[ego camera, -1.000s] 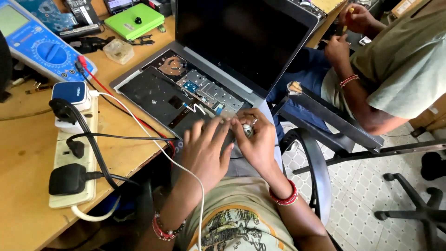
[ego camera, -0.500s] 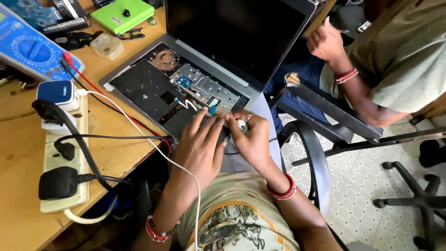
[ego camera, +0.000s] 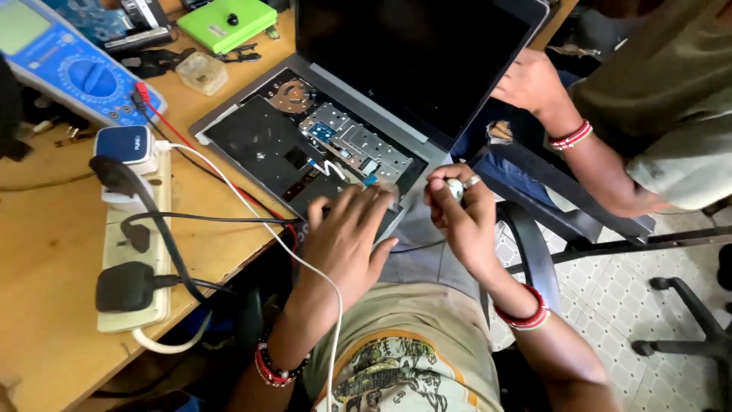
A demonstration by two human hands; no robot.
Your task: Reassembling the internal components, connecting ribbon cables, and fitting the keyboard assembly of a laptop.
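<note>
An opened laptop [ego camera: 320, 145] with its insides bared is propped at the edge of the wooden surface [ego camera: 46, 252], and its near edge is pressed by the left hand [ego camera: 347, 236], whose fingers are spread flat. At three o'clock of that hand, the right hand [ego camera: 461, 214] is held just off the laptop's corner, its fingers pinched together on a small pale object [ego camera: 454, 188]. At nine o'clock a power strip [ego camera: 137, 252] with black plugs is seen, a white cable [ego camera: 252, 221] crossing toward the left wrist; at eleven o'clock lie a blue meter [ego camera: 69, 65] and a green case [ego camera: 226, 23], while another person's hand [ego camera: 530, 80] is held at one o'clock beside the screen.

small pale object [ego camera: 454, 188] mostly hidden in right hand [ego camera: 463, 217]; multimeter [ego camera: 57, 65] cut off by edge.
</note>
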